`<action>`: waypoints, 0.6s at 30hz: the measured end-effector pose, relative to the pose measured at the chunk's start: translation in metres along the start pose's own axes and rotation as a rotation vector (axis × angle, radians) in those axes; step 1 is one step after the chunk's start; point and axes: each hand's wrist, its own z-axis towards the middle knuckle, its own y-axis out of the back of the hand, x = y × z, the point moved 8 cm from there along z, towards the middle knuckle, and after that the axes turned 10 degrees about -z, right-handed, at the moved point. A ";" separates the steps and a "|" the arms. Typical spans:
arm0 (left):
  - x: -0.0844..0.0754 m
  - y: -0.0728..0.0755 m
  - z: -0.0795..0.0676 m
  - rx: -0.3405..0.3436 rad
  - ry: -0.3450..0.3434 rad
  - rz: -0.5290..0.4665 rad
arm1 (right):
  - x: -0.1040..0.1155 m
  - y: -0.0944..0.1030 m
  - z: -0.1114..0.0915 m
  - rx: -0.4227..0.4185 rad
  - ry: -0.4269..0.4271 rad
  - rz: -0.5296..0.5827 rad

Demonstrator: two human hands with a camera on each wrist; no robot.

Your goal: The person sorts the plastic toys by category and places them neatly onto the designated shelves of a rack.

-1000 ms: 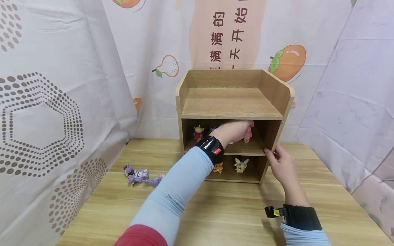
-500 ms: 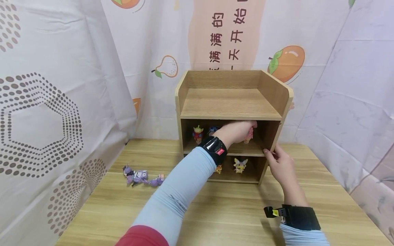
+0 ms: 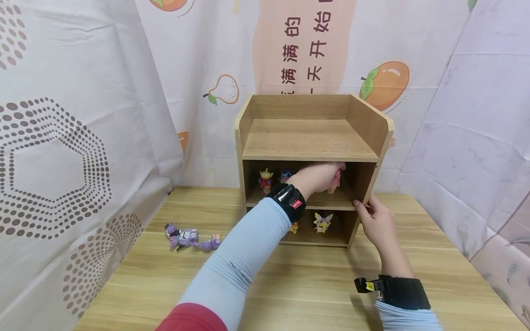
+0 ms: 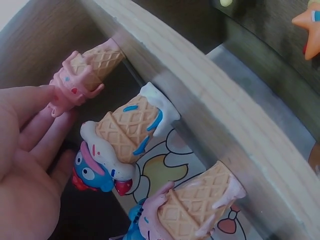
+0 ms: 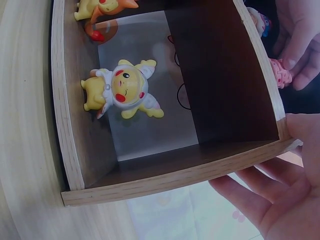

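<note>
Inside the middle compartment of a small wooden shelf (image 3: 310,138), my left hand (image 3: 316,177) pinches the top of a pink ice-cream-cone figurine (image 4: 75,82) between thumb and fingers. The cone's tip meets the compartment floor. Beside it in the left wrist view stand a white-topped cone figurine (image 4: 125,130) with a blue character and another cone figurine (image 4: 200,200). My right hand (image 3: 380,225) grips the shelf's right side panel, thumb at the front edge and fingers along the outer face.
A green alien figurine (image 3: 266,180) stands at the middle compartment's left. Below are a yellow figurine (image 5: 125,90) in a white hood and an orange one (image 3: 294,227), partly behind the left arm. Several purple figurines (image 3: 188,236) lie on the table (image 3: 290,294) at left.
My left hand has shifted slightly right with the pink cone figurine, then stayed nearly still over the last half second. The right hand keeps its grip on the side panel.
</note>
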 end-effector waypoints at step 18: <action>0.004 -0.003 0.000 -0.020 0.058 -0.387 | -0.001 0.000 -0.001 0.023 -0.020 0.004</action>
